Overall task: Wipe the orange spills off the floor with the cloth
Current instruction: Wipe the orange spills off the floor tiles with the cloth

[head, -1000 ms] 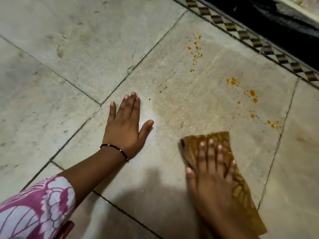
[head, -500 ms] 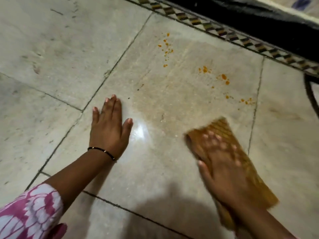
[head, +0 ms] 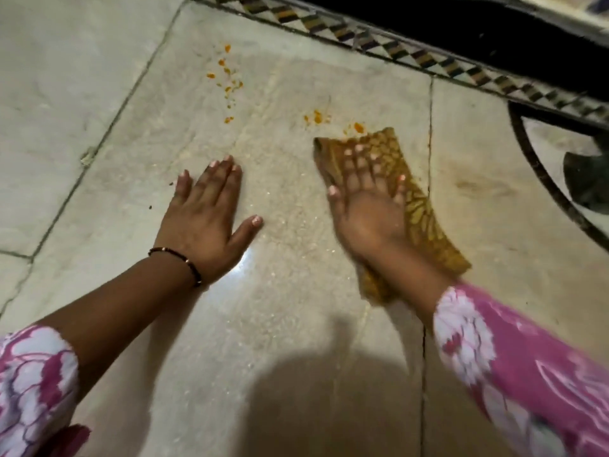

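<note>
Right hand [head: 369,206] presses cloth [head: 418,209] flat-fingered beside orange spills [head: 227,77]; left hand [head: 204,219] flat on floor [head: 296,324].

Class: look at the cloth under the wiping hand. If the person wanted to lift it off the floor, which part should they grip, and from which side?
Probably the near end of the cloth, beside the right hand: it lies flat and bare toward the right wrist. Coming from the right, fingers could pinch that edge. The far end touches orange spills, so it is likely messier.

The left hand [head: 204,219] lies flat on the floor [head: 99,77], left of the right hand [head: 369,206], which lies on the cloth [head: 425,219]. The spills [head: 227,80] lie beyond both hands, some touching the cloth's far edge.
</note>
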The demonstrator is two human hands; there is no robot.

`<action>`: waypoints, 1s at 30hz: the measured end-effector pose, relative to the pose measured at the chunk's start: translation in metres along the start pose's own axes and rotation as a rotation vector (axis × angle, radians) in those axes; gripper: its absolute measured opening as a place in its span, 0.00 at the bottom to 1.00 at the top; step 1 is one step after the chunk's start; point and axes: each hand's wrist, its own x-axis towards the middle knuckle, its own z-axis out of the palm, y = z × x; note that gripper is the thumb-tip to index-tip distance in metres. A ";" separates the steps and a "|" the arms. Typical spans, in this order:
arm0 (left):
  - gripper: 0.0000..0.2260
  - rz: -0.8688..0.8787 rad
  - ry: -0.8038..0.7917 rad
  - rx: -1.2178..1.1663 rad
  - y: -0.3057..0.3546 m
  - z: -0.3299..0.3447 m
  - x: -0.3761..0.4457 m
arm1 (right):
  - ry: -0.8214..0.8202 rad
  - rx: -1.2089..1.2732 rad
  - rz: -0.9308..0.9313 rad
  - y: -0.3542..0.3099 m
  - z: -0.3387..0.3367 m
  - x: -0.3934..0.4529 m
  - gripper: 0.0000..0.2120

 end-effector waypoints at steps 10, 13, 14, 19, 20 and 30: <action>0.35 0.015 0.012 -0.025 0.003 -0.002 -0.004 | -0.080 -0.059 0.350 0.132 -0.025 -0.094 0.34; 0.35 0.007 0.018 -0.016 0.003 -0.002 -0.005 | -0.019 0.056 0.500 0.119 -0.026 -0.014 0.32; 0.35 0.009 0.012 -0.017 0.003 -0.002 -0.005 | -0.005 0.074 0.523 0.105 -0.025 0.008 0.31; 0.35 0.009 0.011 -0.013 0.001 -0.002 -0.004 | -0.027 0.014 0.161 -0.002 -0.007 0.018 0.30; 0.35 0.010 0.014 -0.014 0.001 -0.001 -0.004 | -0.036 0.018 0.068 -0.020 -0.002 -0.001 0.30; 0.34 0.014 0.025 -0.041 -0.001 -0.001 -0.004 | -0.128 -0.199 0.043 0.094 -0.027 -0.111 0.38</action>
